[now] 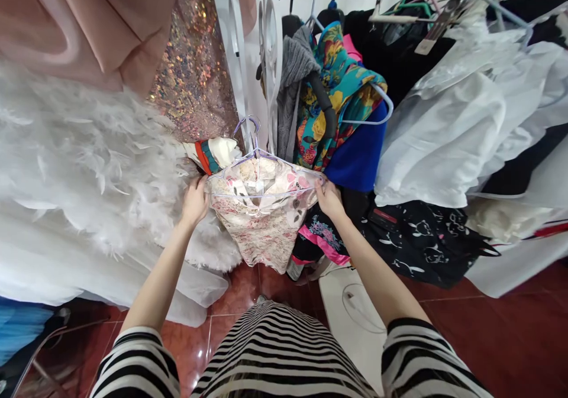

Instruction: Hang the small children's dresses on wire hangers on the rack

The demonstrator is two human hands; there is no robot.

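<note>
A cream garment with pink flowers (pixel 261 232) hangs in front of me on a pale purple hanger (pixel 256 144). My left hand (pixel 196 200) pinches the garment and hanger at the left shoulder end. At the right shoulder end, my right hand (pixel 327 199) grips the garment, thumb on the front. The hanger's hook points up, close to the white rack posts; whether it rests on anything is hard to tell. Just behind the left shoulder is a white cloth with orange and teal bands (pixel 210 155).
White feathered clothing (pixel 102 167) and a sequined dress (pixel 195 61) hang at left. On the right hang a teal floral garment (pixel 326 90), a blue garment (pixel 361 155), white clothes (pixel 444 132) and a black printed one (pixel 417 238). Below are a white board (pixel 350 303) and red floor tiles (pixel 222 291).
</note>
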